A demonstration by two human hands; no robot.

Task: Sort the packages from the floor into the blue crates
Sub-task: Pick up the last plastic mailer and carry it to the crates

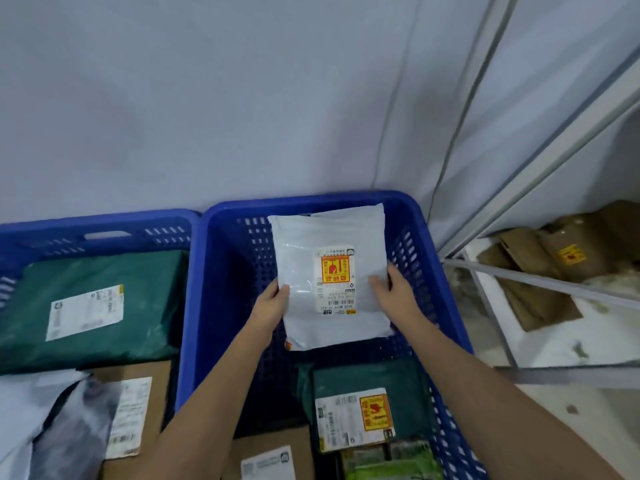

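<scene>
Left crate [104, 216]: green package [104, 306] inside.
My left hand [272, 304]: pinching white package [332, 271] at its left edge.
White package: between my hands, over right crate [436, 271].
My right hand [394, 292]: gripping its right edge.

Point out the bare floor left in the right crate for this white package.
Right crate: far half is bare mesh, under the white package both hands hold, left hand, right hand. Near end is crowded by the green package and brown box.
</scene>
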